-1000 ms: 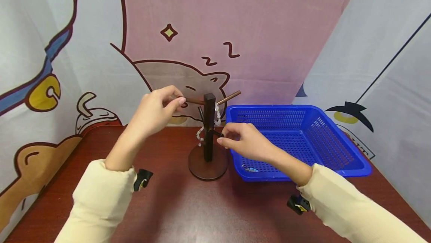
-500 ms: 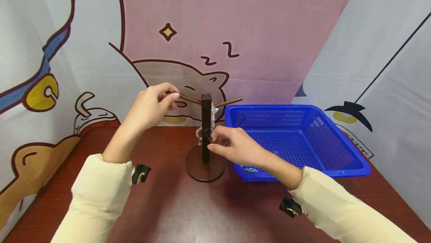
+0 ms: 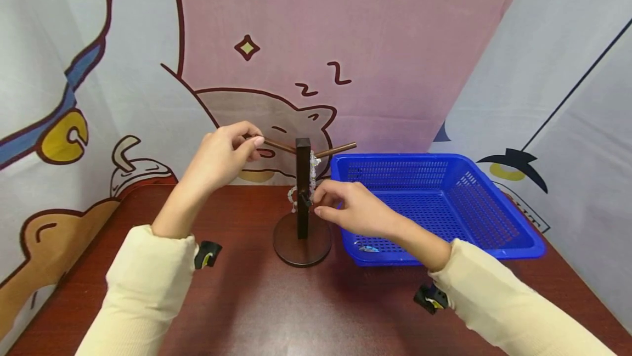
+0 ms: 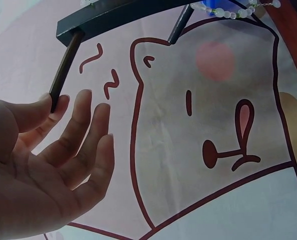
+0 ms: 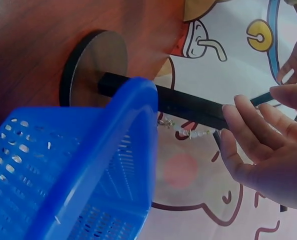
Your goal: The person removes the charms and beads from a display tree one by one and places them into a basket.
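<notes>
Display stand (image 3: 303, 180), dark wood, one: square post upright on a round base (image 3: 285, 246), standing on a reddish-brown surface (image 3: 237, 306), just left of the basket. Upper left peg (image 3: 280, 145), slender, brown: outer end pinched in the grip of the left hand (image 3: 219, 156), between thumb and forefinger. Lower peg (image 3: 306, 201), short, dark: its end just beside the fingertips of the right hand (image 3: 357, 208), whose grip stands apart, thumb clear of fingers; contact cannot be told. Upper right peg (image 3: 340, 148), brown, angled upward. Bead strands, pale and translucent, two: one (image 3: 312, 170) hanging along the post's right side, another (image 3: 290, 198) to its left, its support hidden. Basket (image 3: 525, 249), blue, perforated, rectangular, holding a small shiny item (image 3: 367, 248) in its near left corner.
</notes>
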The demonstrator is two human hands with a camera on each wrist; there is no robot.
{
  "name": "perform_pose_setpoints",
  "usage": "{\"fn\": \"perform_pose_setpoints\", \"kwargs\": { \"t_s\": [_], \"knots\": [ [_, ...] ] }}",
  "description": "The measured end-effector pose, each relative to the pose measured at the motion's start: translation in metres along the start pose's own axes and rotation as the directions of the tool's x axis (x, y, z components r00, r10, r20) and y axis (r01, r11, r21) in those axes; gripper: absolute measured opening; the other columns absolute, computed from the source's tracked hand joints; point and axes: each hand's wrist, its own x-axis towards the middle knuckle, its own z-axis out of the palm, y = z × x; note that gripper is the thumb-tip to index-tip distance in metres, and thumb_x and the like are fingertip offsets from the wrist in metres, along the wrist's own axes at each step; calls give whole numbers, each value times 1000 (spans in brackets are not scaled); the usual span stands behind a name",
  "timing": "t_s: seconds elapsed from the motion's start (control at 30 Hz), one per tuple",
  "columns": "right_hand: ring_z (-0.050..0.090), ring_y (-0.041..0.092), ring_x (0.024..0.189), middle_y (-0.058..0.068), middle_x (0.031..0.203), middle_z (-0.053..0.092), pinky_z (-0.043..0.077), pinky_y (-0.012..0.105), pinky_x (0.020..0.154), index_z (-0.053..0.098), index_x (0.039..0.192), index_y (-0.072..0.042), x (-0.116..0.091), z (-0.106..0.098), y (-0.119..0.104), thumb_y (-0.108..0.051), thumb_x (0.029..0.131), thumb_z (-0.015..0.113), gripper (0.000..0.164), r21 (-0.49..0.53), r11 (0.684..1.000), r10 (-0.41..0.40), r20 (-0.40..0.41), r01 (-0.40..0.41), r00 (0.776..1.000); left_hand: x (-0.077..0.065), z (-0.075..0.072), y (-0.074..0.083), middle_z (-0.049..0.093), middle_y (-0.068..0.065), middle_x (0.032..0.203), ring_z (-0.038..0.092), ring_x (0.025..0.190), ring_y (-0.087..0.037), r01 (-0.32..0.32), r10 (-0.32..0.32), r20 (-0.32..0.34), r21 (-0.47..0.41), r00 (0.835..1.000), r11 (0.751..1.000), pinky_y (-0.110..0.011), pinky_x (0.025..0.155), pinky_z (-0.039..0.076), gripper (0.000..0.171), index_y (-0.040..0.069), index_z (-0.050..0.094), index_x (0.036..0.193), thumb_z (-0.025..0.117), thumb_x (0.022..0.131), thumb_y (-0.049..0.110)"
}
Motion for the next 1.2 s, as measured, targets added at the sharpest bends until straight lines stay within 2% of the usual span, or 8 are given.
{"fn": "perform_pose_setpoints", "kwargs": {
  "t_s": [0.2,0.5,0.77,0.97,1.2],
  "knots": [
    [57,9,68,-5,73,63,44,28,60,60,89,-11,6,-8,4,-11,84,63,5,-22,999,49,-48,-50,998,0,1,0,66,-9,76,58,71,-21,9,-8,-13,23,1000,1000,-32,61,38,16,8,62,99,51,95,19],
    [58,11,68,-5,72,62,44,30,62,62,86,-11,16,-18,5,-14,86,62,3,-26,994,100,-95,-103,990,-1,1,0,67,-10,78,58,70,-21,13,-13,-10,12,1000,1000,-31,59,37,16,7,62,99,51,95,19],
    [57,12,67,-4,70,61,44,30,60,63,84,-10,23,-18,6,-18,88,60,9,-6,994,109,-102,-110,989,-1,1,-1,67,-10,78,59,72,-23,10,-10,-1,-6,1000,1000,-34,62,39,15,8,60,98,51,95,20],
    [58,13,67,-1,70,61,44,30,60,63,81,-12,26,-15,6,-21,90,59,13,6,994,108,-97,-108,989,-1,2,0,66,-10,78,58,71,-23,8,-8,-9,-5,1000,1000,-33,61,38,15,7,60,97,51,95,19],
    [58,16,68,3,68,61,43,30,61,63,78,-10,30,-13,8,-23,91,58,19,15,993,118,-89,-117,989,0,3,-1,66,-8,75,55,67,-21,9,-9,-14,6,1000,1000,-32,60,38,13,8,60,94,51,94,17]
  ]
}}
